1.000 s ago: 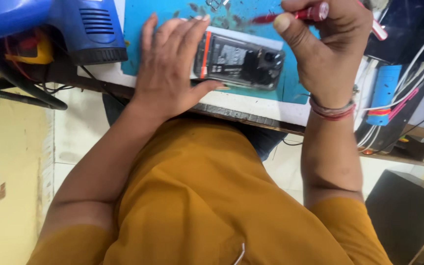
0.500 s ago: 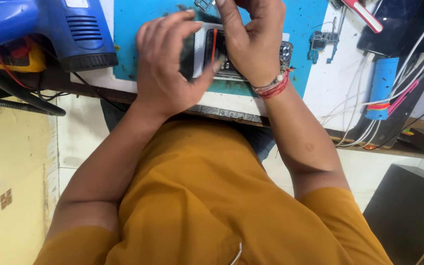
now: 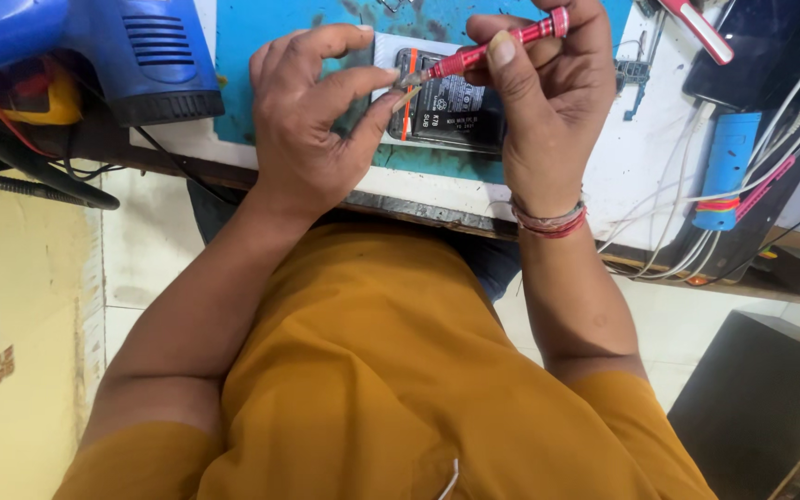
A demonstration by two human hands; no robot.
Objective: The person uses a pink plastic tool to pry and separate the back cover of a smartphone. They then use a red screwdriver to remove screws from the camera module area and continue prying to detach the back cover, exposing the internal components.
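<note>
A red precision screwdriver (image 3: 497,48) is pinched in the grip of the right hand (image 3: 548,102), its tip brought to the fingertips of the left hand (image 3: 312,116), which are closed together as if on something tiny; what it is cannot be told. Half a second ago both hands were pressed over the opened phone (image 3: 442,102); now it is uncovered, lying on the blue mat (image 3: 261,37) near the front edge of the bench (image 3: 641,157). A blue heat gun (image 3: 141,56) is seen towards the left edge.
</note>
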